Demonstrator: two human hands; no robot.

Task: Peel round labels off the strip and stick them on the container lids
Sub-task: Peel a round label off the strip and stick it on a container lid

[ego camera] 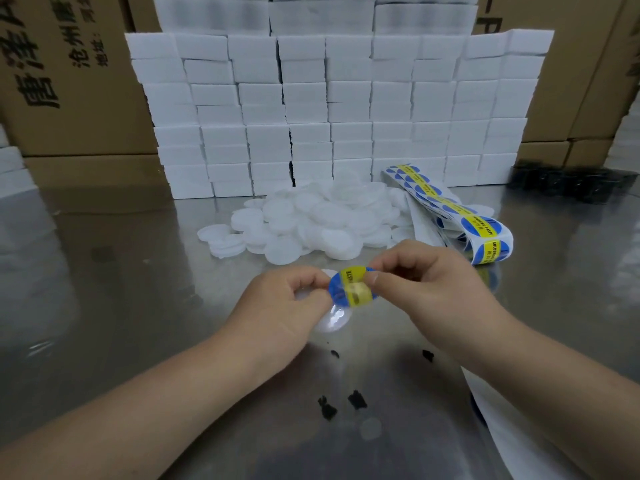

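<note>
A round blue label (349, 289) with a yellow band hangs between both hands above the metal table. My right hand (433, 285) pinches its right edge between thumb and forefinger. My left hand (287, 306) holds a translucent white lid (330, 318) under the label and touches the label's left edge. The label strip (460, 216), carrying more blue and yellow labels, lies folded on the table to the right, behind my right hand. A heap of white lids (311, 220) sits just beyond my hands.
A wall of stacked white foam blocks (329, 109) stands behind the heap, with cardboard boxes (69, 81) at both sides. Black trays (568, 181) lie at the far right. Empty white backing paper (512, 427) runs under my right forearm. Small black scraps (356, 400) dot the table (121, 271).
</note>
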